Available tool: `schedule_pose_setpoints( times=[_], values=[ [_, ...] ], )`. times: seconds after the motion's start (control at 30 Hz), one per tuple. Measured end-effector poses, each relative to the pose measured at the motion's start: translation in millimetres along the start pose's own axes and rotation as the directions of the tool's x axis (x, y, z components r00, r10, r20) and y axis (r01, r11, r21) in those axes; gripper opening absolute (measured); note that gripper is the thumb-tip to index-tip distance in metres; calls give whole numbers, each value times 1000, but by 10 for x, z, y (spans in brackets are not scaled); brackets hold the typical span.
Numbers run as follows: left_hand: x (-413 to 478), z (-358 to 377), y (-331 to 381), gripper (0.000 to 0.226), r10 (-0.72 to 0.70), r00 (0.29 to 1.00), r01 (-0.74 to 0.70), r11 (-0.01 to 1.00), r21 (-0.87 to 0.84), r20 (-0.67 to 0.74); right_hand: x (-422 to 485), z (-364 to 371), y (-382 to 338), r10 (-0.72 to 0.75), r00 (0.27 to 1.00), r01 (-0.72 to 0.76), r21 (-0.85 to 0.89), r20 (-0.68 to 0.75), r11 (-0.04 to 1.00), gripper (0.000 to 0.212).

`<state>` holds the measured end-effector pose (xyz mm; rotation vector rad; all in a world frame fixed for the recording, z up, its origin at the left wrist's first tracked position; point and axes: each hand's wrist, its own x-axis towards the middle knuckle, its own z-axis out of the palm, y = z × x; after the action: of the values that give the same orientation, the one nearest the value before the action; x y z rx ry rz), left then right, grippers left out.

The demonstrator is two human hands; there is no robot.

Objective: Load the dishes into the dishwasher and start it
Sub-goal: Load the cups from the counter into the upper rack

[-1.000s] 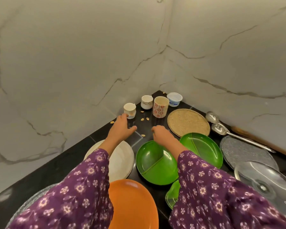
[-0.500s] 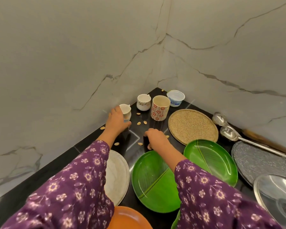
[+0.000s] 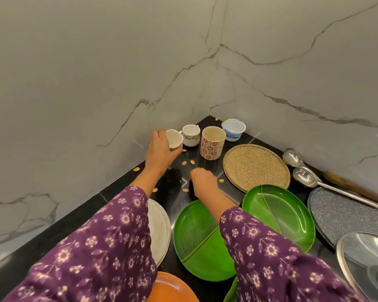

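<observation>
Glossy green plate (image 3: pixel 279 216), perhaps plastic

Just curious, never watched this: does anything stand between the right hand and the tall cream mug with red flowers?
Nothing upright. A few tan shells lie on the black counter near the gap between the right hand and the tall cream mug with red flowers.

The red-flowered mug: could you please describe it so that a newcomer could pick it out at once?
Look to the corner where the two marble walls meet the black counter. In the row of cups there, the mug stands between the small white cup and the blue-labelled tub. It is the tallest, straight-sided, and alone bears red flowers.
</observation>
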<state>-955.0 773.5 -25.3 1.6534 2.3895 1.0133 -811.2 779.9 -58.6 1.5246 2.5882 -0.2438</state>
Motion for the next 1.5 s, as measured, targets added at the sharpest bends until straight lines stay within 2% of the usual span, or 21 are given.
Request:
schedule_pose_setpoints(
  times=[0.17, 0.27, 0.4, 0.5, 0.57, 0.6, 0.67, 0.73, 0.8, 0.9, 1.0, 1.13, 1.23, 1.3, 1.4, 1.5],
  values=[
    [-299, -453, 290, 67, 108, 993, -112, 987, -113, -44, -105, -77, 9, 24, 999, -24, 21, 32, 999, 38],
    [-604, -708, 519, 67, 148, 987, -154, 979, -137, -56, -268, -101, 81, -66, 995, 63, 36, 75, 997, 36],
    [-1135, -897, 885, 64, 140, 988, -154, 946, -284, -69, -655, -236, 401, -154, 983, 173, 236, -96, 956, 39],
    [-1609, -864, 1215, 66, 115, 993, -118, 906, -406, -31, -1140, -407, 777, -7, 975, 116, 482, -223, 868, 26],
    [-1933, -790, 1491, 65, 139, 990, -125, 883, -453, -1, -1582, -476, 1076, 193, 947, 51, 714, -255, 698, 20],
    [-2097, -749, 1642, 64, 165, 986, -140, 869, -475, 12, -1851, -498, 1229, 291, 929, 34, 836, -229, 548, 17],
    [-2404, -672, 1930, 63, 228, 973, -175, 838, -517, 39, -2403, -519, 1493, 410, 908, 17, 987, -82, 160, 15],
    [-2713, -581, 2253, 63, 290, 953, -196, 809, -554, 88, -3021, -510, 1751, 432, 894, -41, 982, 120, -187, 26],
    [-3045, -490, 2588, 64, 366, 920, -215, 772, -598, 142, -3629, -453, 1975, 396, 880, -109, 922, 264, -372, 43],
    [-3677, -350, 3163, 65, 531, 816, -272, 701, -659, 229, -4577, -296, 2295, 399, 847, -114, 852, 352, -510, 64],
    [-4348, -243, 3684, 66, 661, 676, -281, 640, -716, 326, -5472, -116, 2555, 425, 827, -57, 808, 367, -586, 75],
    [-5245, -153, 4306, 67, 768, 502, -258, 573, -778, 399, -6651, 163, 2857, 426, 834, 50, 721, 350, -691, 76],
    [-5970, -120, 4695, 67, 846, 341, -271, 506, -819, 410, -7480, 452, 3022, 487, 815, 211, 623, 314, -753, 72],
    [-6381, -80, 4871, 67, 870, 251, -275, 484, -831, 424, -7912, 650, 3091, 540, 777, 286, 581, 324, -762, 67],
    [-7029, 29, 5102, 69, 893, 60, -303, 442, -845, 446, -8618, 986, 3161, 623, 689, 397, 526, 371, -752, 52],
    [-7589, 189, 5248, 88, 852, -134, -417, 415, -809, 506, -9320, 1339, 3113, 695, 565, 485, 502, 445, -716, 49]
  ],
)
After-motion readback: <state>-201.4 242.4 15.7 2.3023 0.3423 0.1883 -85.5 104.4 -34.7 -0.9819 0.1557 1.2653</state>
